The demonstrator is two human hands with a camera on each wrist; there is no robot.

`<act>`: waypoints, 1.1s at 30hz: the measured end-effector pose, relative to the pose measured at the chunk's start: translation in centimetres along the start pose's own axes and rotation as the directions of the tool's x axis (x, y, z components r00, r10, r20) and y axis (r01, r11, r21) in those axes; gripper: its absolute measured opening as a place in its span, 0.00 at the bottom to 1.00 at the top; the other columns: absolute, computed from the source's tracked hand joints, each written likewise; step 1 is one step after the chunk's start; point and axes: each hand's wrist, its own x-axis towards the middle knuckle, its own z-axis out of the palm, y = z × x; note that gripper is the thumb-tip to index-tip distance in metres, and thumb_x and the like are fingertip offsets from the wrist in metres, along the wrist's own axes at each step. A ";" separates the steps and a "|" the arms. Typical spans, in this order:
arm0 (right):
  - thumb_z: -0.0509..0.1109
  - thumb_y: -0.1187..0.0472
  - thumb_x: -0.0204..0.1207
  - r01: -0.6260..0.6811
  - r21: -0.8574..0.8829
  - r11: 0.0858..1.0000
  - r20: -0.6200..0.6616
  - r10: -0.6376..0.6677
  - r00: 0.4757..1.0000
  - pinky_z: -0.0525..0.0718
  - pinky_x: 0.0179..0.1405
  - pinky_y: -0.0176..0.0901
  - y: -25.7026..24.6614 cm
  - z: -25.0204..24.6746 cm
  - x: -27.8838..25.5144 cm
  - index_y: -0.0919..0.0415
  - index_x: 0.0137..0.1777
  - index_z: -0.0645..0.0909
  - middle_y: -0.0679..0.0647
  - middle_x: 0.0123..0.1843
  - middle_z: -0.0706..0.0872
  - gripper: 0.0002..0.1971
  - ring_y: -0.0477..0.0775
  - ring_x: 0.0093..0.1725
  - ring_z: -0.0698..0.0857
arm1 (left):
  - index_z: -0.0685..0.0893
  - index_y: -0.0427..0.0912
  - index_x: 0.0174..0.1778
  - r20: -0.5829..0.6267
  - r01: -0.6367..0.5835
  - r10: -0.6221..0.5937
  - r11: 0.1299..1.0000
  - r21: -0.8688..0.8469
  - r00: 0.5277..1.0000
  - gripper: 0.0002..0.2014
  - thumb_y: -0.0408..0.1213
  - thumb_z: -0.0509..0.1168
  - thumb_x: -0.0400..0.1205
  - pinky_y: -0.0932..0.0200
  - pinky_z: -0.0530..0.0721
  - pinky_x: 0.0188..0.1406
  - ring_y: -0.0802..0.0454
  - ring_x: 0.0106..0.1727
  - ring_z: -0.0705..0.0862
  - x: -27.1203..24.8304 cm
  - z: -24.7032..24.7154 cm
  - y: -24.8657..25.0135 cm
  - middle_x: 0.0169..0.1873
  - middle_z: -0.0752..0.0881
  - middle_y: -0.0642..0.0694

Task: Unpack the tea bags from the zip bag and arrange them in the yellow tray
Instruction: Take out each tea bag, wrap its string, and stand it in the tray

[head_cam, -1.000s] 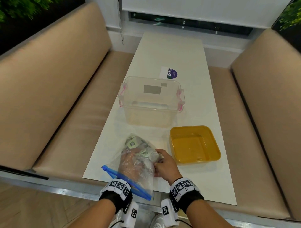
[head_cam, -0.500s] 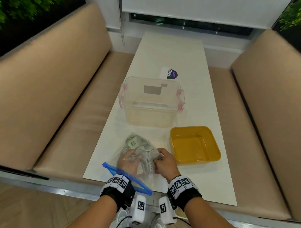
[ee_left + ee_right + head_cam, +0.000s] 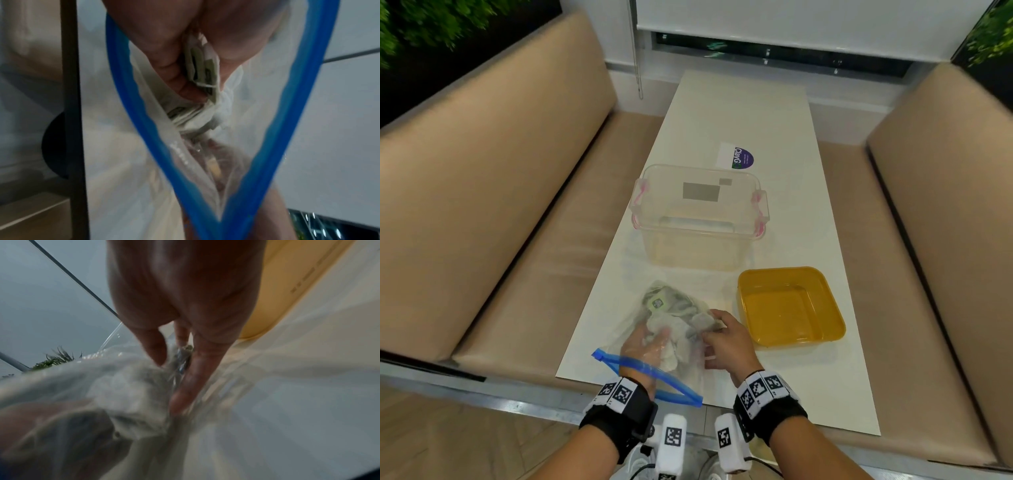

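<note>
A clear zip bag [image 3: 633, 329] with a blue zip strip [image 3: 674, 392] lies near the table's front edge, its mouth open toward me. My left hand [image 3: 649, 346] is inside it, fingers curled round a bunch of tea bags [image 3: 202, 76]. More tea bags [image 3: 659, 301] sit at the far end of the bag. My right hand [image 3: 727, 342] pinches the bag's right side from outside, seen up close as the right hand [image 3: 176, 363] in its wrist view. The yellow tray [image 3: 835, 329] stands just right of my right hand, with nothing in it.
A clear plastic tub [image 3: 700, 255] with pink latches stands behind the bag and tray. A card with a purple sticker [image 3: 736, 159] lies farther back on the white table [image 3: 736, 113]. Tan bench seats [image 3: 534, 260] flank both sides.
My left hand has drawn back toward the bag's mouth with tea bags gathered in it. The right hand has stayed on the bag's right side.
</note>
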 end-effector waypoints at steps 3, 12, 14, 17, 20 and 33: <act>0.75 0.58 0.76 -0.060 0.042 0.997 0.073 0.057 0.996 0.89 0.32 0.52 -0.5 -0.1 -0.6 0.45 0.66 0.78 0.59 0.59 0.87 0.19 0.64 0.46 0.90 | 0.86 0.42 0.59 0.061 -0.044 0.043 0.999 0.014 0.997 0.13 0.32 0.75 0.80 0.54 0.85 0.47 0.41 0.56 0.87 -0.7 -0.1 0.4 0.54 0.89 0.41; 0.78 0.56 0.74 0.019 -0.038 0.999 0.025 -0.018 1.000 0.89 0.31 0.49 -0.3 0.5 -0.2 0.53 0.67 0.76 0.57 0.60 0.85 0.23 0.62 0.53 0.89 | 0.77 0.47 0.69 0.247 -0.266 0.238 0.960 0.087 0.939 0.31 0.38 0.82 0.72 0.58 0.84 0.61 0.55 0.68 0.81 -1.4 0.5 0.9 0.68 0.80 0.48; 0.78 0.57 0.75 0.033 -0.062 0.998 0.008 -0.033 0.999 0.90 0.31 0.50 -0.3 0.6 -0.1 0.53 0.65 0.77 0.57 0.59 0.85 0.20 0.61 0.52 0.89 | 0.77 0.48 0.70 0.232 -0.218 0.181 0.966 0.142 0.956 0.39 0.51 0.83 0.64 0.48 0.85 0.65 0.48 0.66 0.84 -1.2 1.2 1.2 0.65 0.83 0.45; 0.78 0.57 0.74 0.037 -0.081 0.996 -0.014 -0.039 0.999 0.91 0.35 0.57 -0.3 0.8 0.3 0.55 0.63 0.77 0.58 0.58 0.85 0.20 0.62 0.52 0.89 | 0.81 0.49 0.68 0.165 -0.129 0.105 0.981 0.143 0.981 0.39 0.55 0.82 0.61 0.39 0.85 0.63 0.40 0.60 0.87 -0.8 1.6 1.5 0.59 0.88 0.42; 0.79 0.54 0.73 0.040 -0.068 0.997 -0.029 -0.042 0.999 0.91 0.37 0.64 0.0 1.0 0.7 0.56 0.60 0.78 0.59 0.57 0.86 0.19 0.63 0.52 0.89 | 0.86 0.47 0.65 0.148 0.001 0.002 1.000 -0.020 0.989 0.30 0.42 0.85 0.66 0.32 0.88 0.57 0.34 0.58 0.89 -0.4 1.4 1.3 0.59 0.90 0.37; 0.76 0.57 0.74 0.141 -0.271 0.952 -0.055 -0.161 0.985 0.92 0.33 0.55 1.0 0.7 1.6 0.52 0.51 0.80 0.55 0.46 0.89 0.09 0.57 0.43 0.90 | 0.84 0.37 0.61 0.170 0.129 -0.081 0.947 -0.296 0.982 0.21 0.36 0.79 0.72 0.42 0.87 0.48 0.32 0.55 0.88 -0.8 2.6 2.0 0.48 0.90 0.34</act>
